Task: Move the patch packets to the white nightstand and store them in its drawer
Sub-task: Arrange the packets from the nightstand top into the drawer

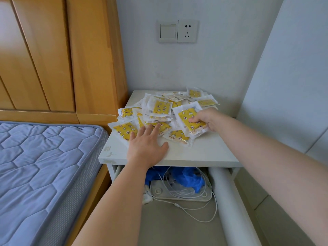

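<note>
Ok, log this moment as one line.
left hand: flat on pile of yellow-printed plastic patch packets | right hand: pinches one packet | white nightstand: pile on top | drawer: open

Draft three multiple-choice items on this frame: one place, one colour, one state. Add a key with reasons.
1. Where does the pile of patch packets lie?
A. on the mattress
B. on top of the white nightstand
C. on the floor

2. What colour are the packets' printed panels?
A. yellow
B. green
C. red

3. What is the right hand doing?
A. resting flat on the nightstand top
B. pinching one packet
C. holding a cable

Key:
1 B: the packets are heaped on the nightstand's top.
2 A: each shows a yellow patterned panel inside a clear wrapper.
3 B: its thumb and fingers close on one packet's edge, while the left hand lies flat at the pile's near edge.
</note>
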